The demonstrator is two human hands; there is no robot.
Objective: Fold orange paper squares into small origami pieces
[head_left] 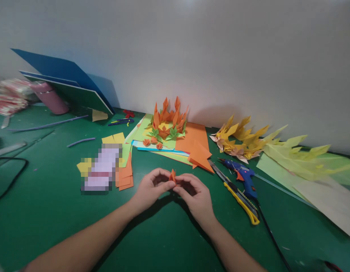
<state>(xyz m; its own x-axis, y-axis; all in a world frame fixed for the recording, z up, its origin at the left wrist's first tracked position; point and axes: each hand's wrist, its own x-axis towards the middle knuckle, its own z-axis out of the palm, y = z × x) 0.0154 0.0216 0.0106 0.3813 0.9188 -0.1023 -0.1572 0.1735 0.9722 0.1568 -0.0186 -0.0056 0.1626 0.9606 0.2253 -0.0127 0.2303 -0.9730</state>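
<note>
Between both sets of fingertips, a small folded orange paper piece (172, 176) stands upright, its pointed tip showing above the fingers. My left hand (154, 187) pinches it from the left side. From the right, my right hand (196, 194) grips it between thumb and fingers; part of the paper is hidden there. Beyond my hands sits an orange origami crown (169, 119) with green leaf shapes at its base. Several little orange paper roses (154, 141) lie in front of it, on a stack of coloured paper. Folded orange paper (200, 155) lies just past my right hand.
A yellow cutter knife (237, 198) and a blue glue gun (243, 173) with its cord lie to the right. Yellow origami crowns (243, 139) stand behind them. On the left are orange paper squares (124, 177), a blurred-out object (102, 168) and a pink bottle (50, 99).
</note>
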